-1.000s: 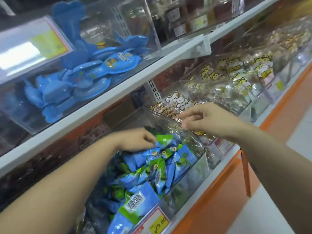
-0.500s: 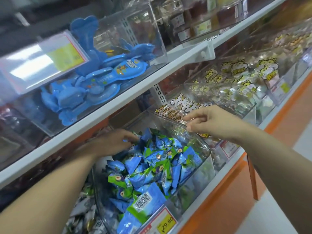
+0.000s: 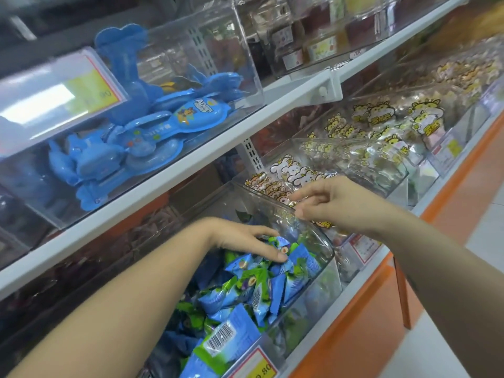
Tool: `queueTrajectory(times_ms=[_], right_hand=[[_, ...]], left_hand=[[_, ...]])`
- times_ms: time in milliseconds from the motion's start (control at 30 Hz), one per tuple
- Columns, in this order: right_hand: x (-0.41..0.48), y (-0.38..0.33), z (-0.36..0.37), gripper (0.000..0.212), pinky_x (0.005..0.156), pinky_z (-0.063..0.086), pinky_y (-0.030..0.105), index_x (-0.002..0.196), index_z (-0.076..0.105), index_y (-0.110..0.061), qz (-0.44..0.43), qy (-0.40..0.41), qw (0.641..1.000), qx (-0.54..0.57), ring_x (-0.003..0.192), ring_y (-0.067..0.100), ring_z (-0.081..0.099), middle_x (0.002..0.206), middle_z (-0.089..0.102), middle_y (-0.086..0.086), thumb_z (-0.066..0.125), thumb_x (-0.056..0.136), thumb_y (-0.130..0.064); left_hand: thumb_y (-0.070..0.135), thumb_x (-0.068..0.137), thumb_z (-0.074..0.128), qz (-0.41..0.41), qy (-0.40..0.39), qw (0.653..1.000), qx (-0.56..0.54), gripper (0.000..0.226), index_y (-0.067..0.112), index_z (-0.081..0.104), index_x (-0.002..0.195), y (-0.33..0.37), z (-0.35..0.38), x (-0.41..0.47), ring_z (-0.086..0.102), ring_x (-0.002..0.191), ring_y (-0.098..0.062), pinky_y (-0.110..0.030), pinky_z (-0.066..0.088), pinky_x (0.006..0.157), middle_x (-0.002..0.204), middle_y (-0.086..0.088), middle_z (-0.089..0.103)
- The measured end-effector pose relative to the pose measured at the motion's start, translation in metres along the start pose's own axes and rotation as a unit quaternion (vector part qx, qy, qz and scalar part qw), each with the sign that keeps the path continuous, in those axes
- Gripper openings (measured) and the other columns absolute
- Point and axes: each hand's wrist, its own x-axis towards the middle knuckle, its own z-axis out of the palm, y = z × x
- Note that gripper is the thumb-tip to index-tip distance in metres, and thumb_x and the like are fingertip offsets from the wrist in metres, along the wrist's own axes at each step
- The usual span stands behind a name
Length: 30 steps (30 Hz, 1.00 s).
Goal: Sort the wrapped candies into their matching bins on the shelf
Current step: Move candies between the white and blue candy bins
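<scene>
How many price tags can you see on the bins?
4: upper-shelf tag, near-bin tag, tag below the right hand, far tag rightward. More may be hidden.

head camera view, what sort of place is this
Most likely a shop's sweets aisle: clear plastic bins lined up on white shelves, a yellow-and-red price tag on a bin's front, and blue-and-green wrapped candies piled loose in bulk.

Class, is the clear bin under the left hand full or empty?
Mostly full: blue-green wrapped candies heap nearly to the rim of the clear bin.
</scene>
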Motion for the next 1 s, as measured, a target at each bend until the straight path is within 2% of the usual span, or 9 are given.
queueTrajectory(times_ms=[100,200,333,433,533,633,800,867,1000], right_hand=[[0.000,0.002,-0.001,0.022,0.042,0.033,0.008,0.105,0.068,-0.021,0.003,-0.003,1.000,0.003,0.050,0.002,0.049,0.066,0.067,-0.013,0.070,0.084,-0.015],[0.001,0.003,0.000,0.023,0.057,0.041,0.012,0.105,0.068,-0.024,0.003,-0.003,1.000,0.004,0.055,-0.001,0.057,0.068,0.068,-0.014,0.071,0.083,-0.017],[0.001,0.002,0.002,0.035,0.041,0.033,0.012,0.116,0.064,-0.015,0.020,0.004,1.000,0.009,0.053,0.007,0.045,0.066,0.065,-0.016,0.072,0.082,-0.018],[-0.002,0.000,0.002,0.035,0.049,0.036,0.016,0.116,0.064,-0.014,0.023,0.002,1.000,0.013,0.062,0.014,0.045,0.067,0.066,-0.014,0.072,0.082,-0.017],[-0.004,-0.003,0.002,0.032,0.043,0.033,0.012,0.115,0.065,-0.015,0.022,0.003,1.000,0.003,0.057,0.008,0.047,0.064,0.067,-0.016,0.070,0.083,-0.015],[-0.005,-0.007,0.002,0.026,0.039,0.030,0.005,0.110,0.067,-0.015,0.014,0.008,1.000,0.003,0.040,-0.004,0.045,0.068,0.065,-0.010,0.068,0.085,-0.011],[-0.005,-0.010,0.002,0.028,0.040,0.031,0.005,0.112,0.067,-0.015,0.010,0.008,1.000,-0.002,0.039,-0.007,0.047,0.071,0.066,-0.009,0.067,0.085,-0.008],[-0.005,-0.010,0.001,0.028,0.040,0.032,0.005,0.113,0.066,-0.013,0.008,0.007,1.000,0.001,0.038,-0.008,0.047,0.074,0.065,-0.007,0.067,0.085,-0.006],[-0.005,-0.007,0.001,0.026,0.041,0.034,0.004,0.111,0.066,-0.013,0.004,0.000,1.000,0.010,0.043,-0.009,0.051,0.075,0.068,-0.004,0.066,0.086,-0.006]], left_hand=[[0.051,0.084,0.062,-0.004,-0.026,0.999,0.043,0.082,0.045,0.012,0.148,-0.005,0.000,-0.013,0.008,0.145,-0.011,-0.038,0.013,0.117,0.158,0.012,0.006],[0.051,0.083,0.064,-0.016,-0.024,0.995,0.094,0.083,0.050,0.010,0.147,-0.008,0.003,-0.025,0.001,0.146,-0.011,-0.039,0.009,0.116,0.159,0.013,-0.001],[0.048,0.089,0.057,-0.026,-0.019,0.993,0.113,0.072,0.053,0.011,0.145,-0.016,0.012,-0.034,-0.004,0.146,-0.013,-0.041,0.005,0.116,0.158,0.013,-0.005],[0.048,0.092,0.050,-0.036,-0.004,0.992,0.120,0.064,0.054,0.013,0.144,-0.021,0.020,-0.039,-0.004,0.146,-0.013,-0.040,0.004,0.115,0.157,0.015,-0.006],[0.047,0.093,0.049,-0.035,0.004,0.993,0.116,0.062,0.053,0.014,0.145,-0.022,0.023,-0.044,-0.004,0.146,-0.014,-0.041,0.004,0.115,0.157,0.015,-0.005],[0.047,0.090,0.054,-0.017,0.032,0.992,0.123,0.063,0.050,0.022,0.144,-0.019,0.016,-0.042,0.002,0.146,-0.013,-0.039,0.007,0.117,0.158,0.011,0.001],[0.049,0.089,0.055,0.041,0.130,0.988,0.078,0.056,0.040,0.036,0.141,0.003,-0.004,-0.015,0.030,0.138,-0.013,-0.033,0.023,0.114,0.153,0.008,0.028],[0.055,0.089,0.052,0.032,0.101,0.991,0.079,0.060,0.035,0.035,0.143,0.011,0.001,-0.001,0.032,0.137,-0.012,-0.033,0.023,0.114,0.153,0.008,0.031],[0.061,0.089,0.046,0.010,0.016,0.998,0.060,0.067,0.038,0.024,0.148,0.004,0.009,0.004,0.013,0.145,-0.012,-0.036,0.012,0.116,0.157,0.013,0.015]])
